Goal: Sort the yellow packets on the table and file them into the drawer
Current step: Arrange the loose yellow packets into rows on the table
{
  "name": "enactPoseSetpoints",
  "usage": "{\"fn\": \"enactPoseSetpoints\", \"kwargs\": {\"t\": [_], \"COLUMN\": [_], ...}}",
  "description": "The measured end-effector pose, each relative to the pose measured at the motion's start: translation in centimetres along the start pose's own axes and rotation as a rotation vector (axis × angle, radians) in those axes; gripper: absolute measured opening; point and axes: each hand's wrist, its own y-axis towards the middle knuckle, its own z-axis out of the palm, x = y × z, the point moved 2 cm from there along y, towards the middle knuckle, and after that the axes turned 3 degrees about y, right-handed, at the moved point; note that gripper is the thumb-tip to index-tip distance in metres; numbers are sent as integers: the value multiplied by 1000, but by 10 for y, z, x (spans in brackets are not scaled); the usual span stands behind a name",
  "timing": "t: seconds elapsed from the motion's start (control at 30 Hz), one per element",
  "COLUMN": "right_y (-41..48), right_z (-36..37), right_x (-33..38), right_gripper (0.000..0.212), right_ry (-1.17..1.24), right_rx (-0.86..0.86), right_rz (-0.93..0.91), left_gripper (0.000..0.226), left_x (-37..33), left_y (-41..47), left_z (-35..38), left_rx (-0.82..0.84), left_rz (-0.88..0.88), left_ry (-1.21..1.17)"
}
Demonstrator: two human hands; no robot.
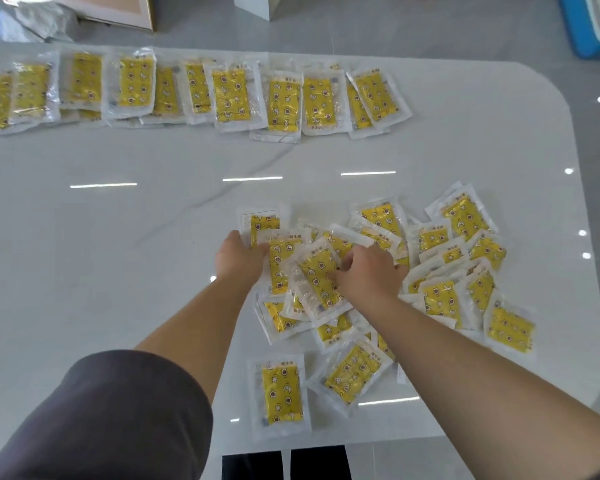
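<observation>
Over the loose heap's left part: left hand (239, 259) and right hand (364, 271), both down on the packets.
Loose heap (440, 282): yellow packets in clear wrappers, overlapping at all angles on the white table (118, 237).
Left hand: fingers curled round the left edge of an upright packet (281, 258) at the heap's left rim.
Right hand: fingers curled and pinching a tilted packet (317, 275), which lies on top, just right of the upright one.
Sorted row (222, 95): packets laid side by side and partly overlapping, well beyond the heap.
Single packet (281, 393): lies apart, just on the near side of the heap.
Drawer: not in view.
Step in hand: judged to be the sorting, one packet drawn from the heap at a time; filing is not yet begun.
Next move calls for: lifting the tilted packet free without dragging its neighbours, since the wrappers look slick and are interleaved; then squaring it with the upright packet.
Edges: the table's rim runs just right of the heap and just near of the single packet, so packets there could slide off if pushed.
Open room: a broad bare stretch lies left of the heap and between heap and row, wide enough to start a stack.
</observation>
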Motion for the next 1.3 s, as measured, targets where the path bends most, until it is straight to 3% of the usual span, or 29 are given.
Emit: {"fn": "enactPoseSetpoints", "kwargs": {"t": [0.13,0.3,0.4,0.73,0.87,1.0,1.1,1.2,1.3], "right_y": [-3,-17,-18,-13,-12,-18,-22,-23,-22], "right_z": [-3,0,10,19,16,13,8,-10,-35], "right_x": [1,7,12,20,22,20,15,18,32], "right_gripper": [4,61,72,41,41,27,20,22,17], "right_ry": [12,-35,-82,-132,-130,-57,102,487,714], "right_rx": [-56,-82,-71,16,39,37,82,266,411], "right_rz": [-59,-106,-85,4,-45,-101,-134,-137,-92], "left_gripper": [24,19,17,19,17,19,17,15,15], "left_x": [8,18,19,22,23,27,28,28,28], "left_y": [-5,-8,-9,-10,-11,-16,-22,-25,-21], "left_z": [0,-1,2,6,4,0,-9,-30,-59], "left_rx": [-3,0,-4,-11,-15,2,-12,-40,-67], "left_rz": [-12,-41,-44,-36,-21,-16,-4,-8,9], "left_ry": [-51,-116,-159,-190,-181,-212,-212,-218,-268]}}
